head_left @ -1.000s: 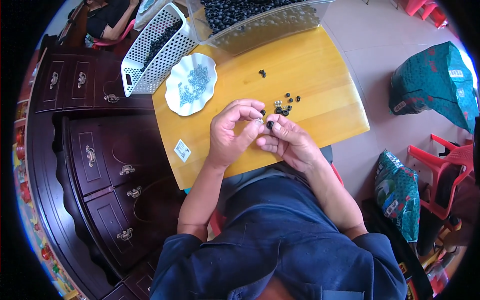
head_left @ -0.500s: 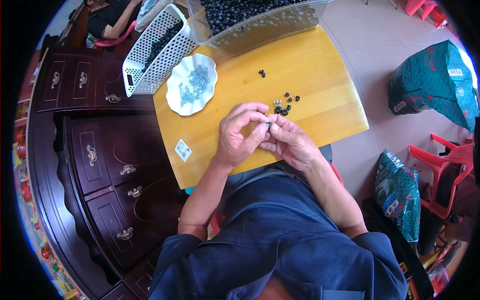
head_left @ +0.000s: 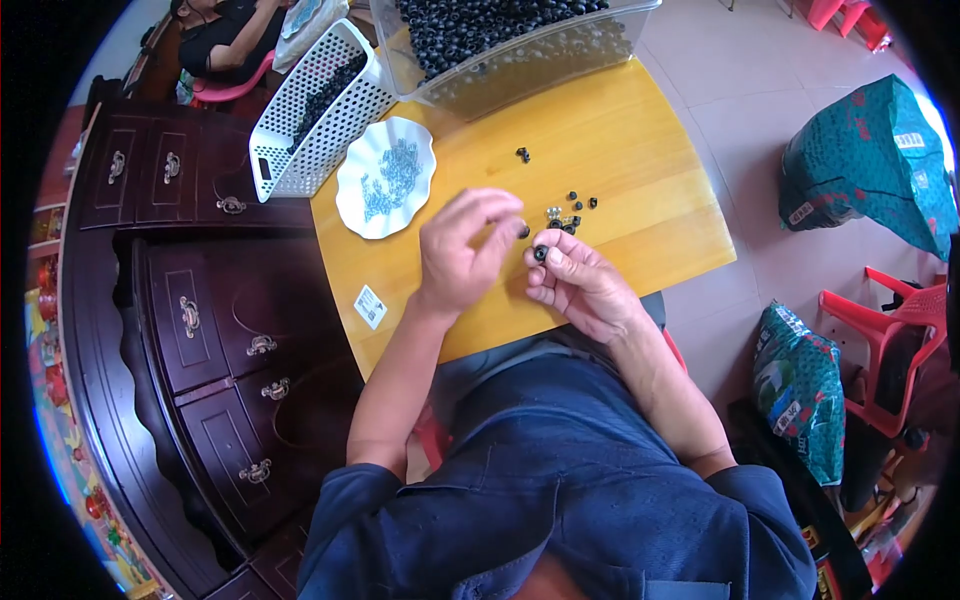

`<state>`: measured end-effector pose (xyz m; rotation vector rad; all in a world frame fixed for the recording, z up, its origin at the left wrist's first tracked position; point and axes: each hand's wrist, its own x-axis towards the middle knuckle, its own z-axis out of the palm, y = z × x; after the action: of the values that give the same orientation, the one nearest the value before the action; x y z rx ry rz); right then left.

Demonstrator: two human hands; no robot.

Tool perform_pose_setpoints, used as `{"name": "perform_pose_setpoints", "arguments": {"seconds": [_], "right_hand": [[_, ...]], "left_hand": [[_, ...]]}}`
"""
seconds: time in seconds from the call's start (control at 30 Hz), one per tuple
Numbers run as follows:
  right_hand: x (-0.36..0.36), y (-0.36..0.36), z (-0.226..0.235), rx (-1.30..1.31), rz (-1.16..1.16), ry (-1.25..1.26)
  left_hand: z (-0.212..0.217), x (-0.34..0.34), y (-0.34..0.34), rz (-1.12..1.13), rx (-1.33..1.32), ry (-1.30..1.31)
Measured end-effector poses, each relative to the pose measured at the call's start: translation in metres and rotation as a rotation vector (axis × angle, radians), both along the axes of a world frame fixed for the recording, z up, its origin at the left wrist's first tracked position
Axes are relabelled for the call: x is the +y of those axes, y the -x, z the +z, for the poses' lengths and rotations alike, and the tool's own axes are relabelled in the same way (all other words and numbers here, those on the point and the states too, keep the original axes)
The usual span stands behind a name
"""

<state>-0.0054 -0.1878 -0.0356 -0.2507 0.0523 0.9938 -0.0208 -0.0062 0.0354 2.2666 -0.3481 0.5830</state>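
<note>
Pinching small black parts, the left hand (head_left: 462,255) and right hand (head_left: 580,285) meet over a yellow wooden table (head_left: 640,150).

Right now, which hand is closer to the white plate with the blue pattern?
Left. The left hand sits just right of the white plate; the right hand is farther right, beyond it.

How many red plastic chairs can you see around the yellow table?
3 in part: one red chair at the right edge, one at the top right corner, and one under the person at top left. Others may be hidden.
</note>
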Motion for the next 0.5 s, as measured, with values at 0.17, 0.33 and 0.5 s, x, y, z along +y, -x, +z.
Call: {"name": "perform_pose_setpoints", "arguments": {"seconds": [0.17, 0.33, 0.5], "right_hand": [[0.000, 0.002, -0.001, -0.028, 0.024, 0.000], [-0.001, 0.000, 0.001, -0.037, 0.035, 0.035], [-0.003, 0.001, 0.001, -0.044, 0.045, 0.056]], "left_hand": [[-0.025, 0.022, -0.042, 0.191, 0.245, -0.108], [-0.036, 0.030, -0.066, 0.170, 0.234, -0.326], [-0.036, 0.029, -0.079, 0.087, 0.256, -0.418]]}}
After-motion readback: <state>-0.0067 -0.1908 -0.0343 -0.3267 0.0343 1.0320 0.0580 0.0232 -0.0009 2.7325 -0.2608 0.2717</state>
